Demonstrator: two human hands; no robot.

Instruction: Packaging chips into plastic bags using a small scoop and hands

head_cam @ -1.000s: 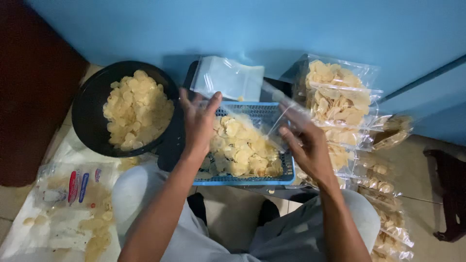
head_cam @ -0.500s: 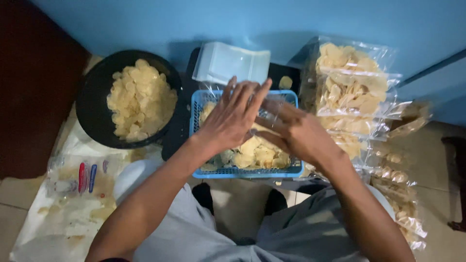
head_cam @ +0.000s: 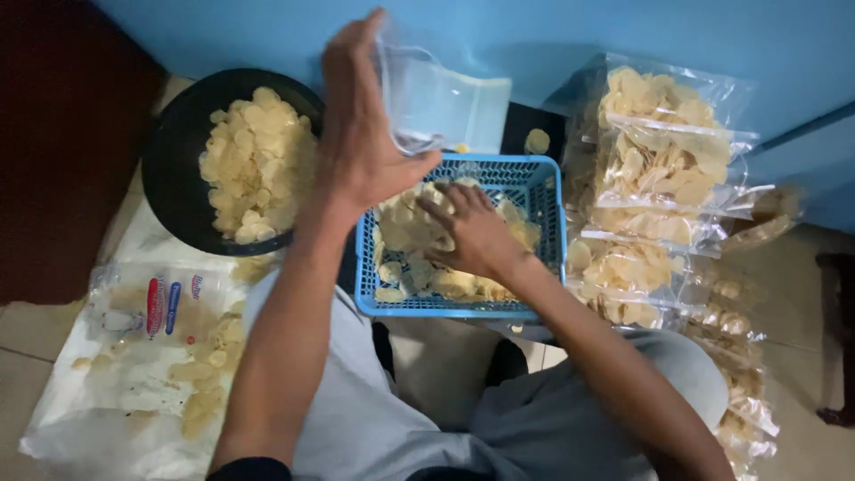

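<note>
The left hand has its fingers pinched on a clear plastic bag, raised at 12 o'clock above the blue basket. The right hand lies palm down in the basket, fingers curled into the pale chips (whether it grips any, I cannot tell). At 9 o'clock sits a black bowl of chips; at 3 o'clock, stacked filled bags; at 7 o'clock, a torn wrapper on the floor
</note>
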